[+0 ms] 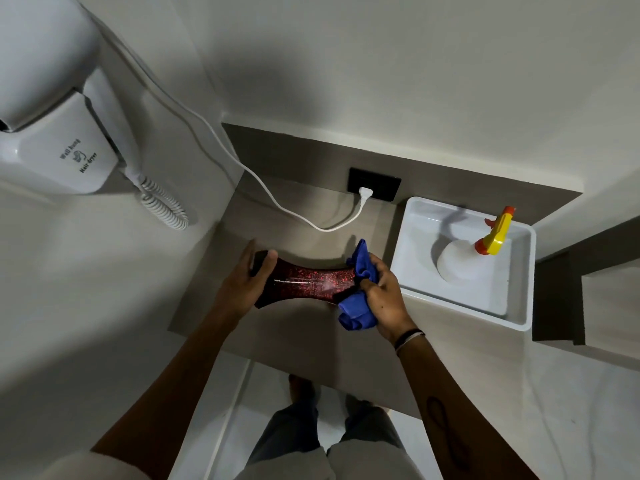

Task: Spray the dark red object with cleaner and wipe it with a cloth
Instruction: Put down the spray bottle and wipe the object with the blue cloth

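Observation:
A dark red speckled object (304, 284), long with flared ends, lies on the grey counter (311, 337). A wet streak glints along its middle. My left hand (247, 282) grips its left end, thumb on top. At the right end my right hand (382, 292) is closed on a bunched blue cloth (356, 303), which presses on that end and hides it. The spray bottle (471, 251), white with a yellow and orange head, stands in the white sink (519, 306) to the right, apart from both hands.
A wall-hung white hair dryer (52, 109) with a coiled cord is at the upper left. Its white cable (277, 199) crosses the counter to a black socket (375, 188) on the back wall. My legs and feet show below the counter's front edge.

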A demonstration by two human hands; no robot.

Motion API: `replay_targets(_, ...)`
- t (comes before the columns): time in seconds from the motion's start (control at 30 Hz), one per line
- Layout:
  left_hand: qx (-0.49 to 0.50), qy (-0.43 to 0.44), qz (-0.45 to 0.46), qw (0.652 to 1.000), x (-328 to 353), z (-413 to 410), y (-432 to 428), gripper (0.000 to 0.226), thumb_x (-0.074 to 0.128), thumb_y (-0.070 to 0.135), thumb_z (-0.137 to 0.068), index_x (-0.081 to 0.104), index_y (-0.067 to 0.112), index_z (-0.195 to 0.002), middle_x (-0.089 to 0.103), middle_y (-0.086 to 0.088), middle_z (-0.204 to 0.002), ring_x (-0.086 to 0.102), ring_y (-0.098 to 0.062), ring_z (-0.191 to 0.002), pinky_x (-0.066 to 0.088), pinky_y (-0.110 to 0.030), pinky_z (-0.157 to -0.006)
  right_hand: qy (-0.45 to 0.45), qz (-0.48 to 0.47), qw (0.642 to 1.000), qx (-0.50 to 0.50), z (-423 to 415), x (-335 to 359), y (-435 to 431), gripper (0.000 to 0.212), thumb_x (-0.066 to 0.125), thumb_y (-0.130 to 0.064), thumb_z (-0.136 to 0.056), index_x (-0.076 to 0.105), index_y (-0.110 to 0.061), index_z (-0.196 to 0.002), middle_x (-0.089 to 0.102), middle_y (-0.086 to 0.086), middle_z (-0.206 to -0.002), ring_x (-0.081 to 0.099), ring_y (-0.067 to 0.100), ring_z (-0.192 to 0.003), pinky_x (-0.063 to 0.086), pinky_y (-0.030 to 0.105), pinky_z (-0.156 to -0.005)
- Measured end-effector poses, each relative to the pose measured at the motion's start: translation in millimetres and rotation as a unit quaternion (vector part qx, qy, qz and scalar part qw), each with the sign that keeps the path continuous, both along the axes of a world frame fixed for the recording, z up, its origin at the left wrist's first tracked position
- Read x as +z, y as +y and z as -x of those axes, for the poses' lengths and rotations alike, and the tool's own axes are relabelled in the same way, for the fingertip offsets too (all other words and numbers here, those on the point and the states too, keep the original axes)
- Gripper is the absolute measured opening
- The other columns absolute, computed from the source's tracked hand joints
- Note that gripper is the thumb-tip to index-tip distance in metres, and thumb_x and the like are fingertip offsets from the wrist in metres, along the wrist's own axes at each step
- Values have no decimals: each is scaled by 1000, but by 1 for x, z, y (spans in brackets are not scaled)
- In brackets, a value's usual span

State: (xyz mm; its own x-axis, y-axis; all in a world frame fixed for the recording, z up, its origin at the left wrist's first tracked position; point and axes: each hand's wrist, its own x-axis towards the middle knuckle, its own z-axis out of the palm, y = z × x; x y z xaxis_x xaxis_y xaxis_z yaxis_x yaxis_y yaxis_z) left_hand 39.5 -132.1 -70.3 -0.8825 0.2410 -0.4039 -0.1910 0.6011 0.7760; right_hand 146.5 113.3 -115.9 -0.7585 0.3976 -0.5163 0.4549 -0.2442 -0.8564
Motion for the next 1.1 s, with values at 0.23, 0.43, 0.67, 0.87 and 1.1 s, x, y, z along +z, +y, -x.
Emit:
replay_targets(0.23,-182,84,70,977,-7,-12,-13,147,100,60,-52,9,34,-166,30,-1,-166,40,-21,-146,43,-47,-115,19,-61,998,15,14,4,6,58,46,17,-99,49,-7,-152,61,18,-145,63,31,-128,59,28,-103)
replay_targets(0.43,-178,202,109,957,-9,-17,2,125,95,34,-74,14,8,-166,34,-19,-167,34,-37,-153,36,-56,-121,23,-178,980,81,9,2,-3,75,49,17,-97,27,-9,-165,36,11,-167,39,27,-154,31,46,-130)
replay_targets(0.67,-215,243,125,938,-7,-21,8,115,91,29,-78,18,3,-164,30,-22,-165,32,-42,-151,42,-58,-114,69,-282,954,69,-9,5,-17,87,48,19,-93,18,-14,-168,23,5,-175,27,20,-160,28,45,-131)
replay_targets(0.87,-261,261,143,918,-7,-21,10,99,92,15,-74,36,-5,-153,45,-34,-149,41,-46,-137,43,-65,-112,184,-382,876,229,-14,17,-74,103,57,13,-88,6,-24,-169,11,0,-175,50,32,-139,54,45,-111)
replay_targets(1.1,-220,272,139,926,1,-28,11,111,93,23,-73,28,-9,-157,40,-31,-152,39,-43,-136,36,-47,-112,86,-578,776,235,-35,-20,-45,83,59,15,-92,22,-4,-163,16,17,-173,16,42,-161,27,60,-128)
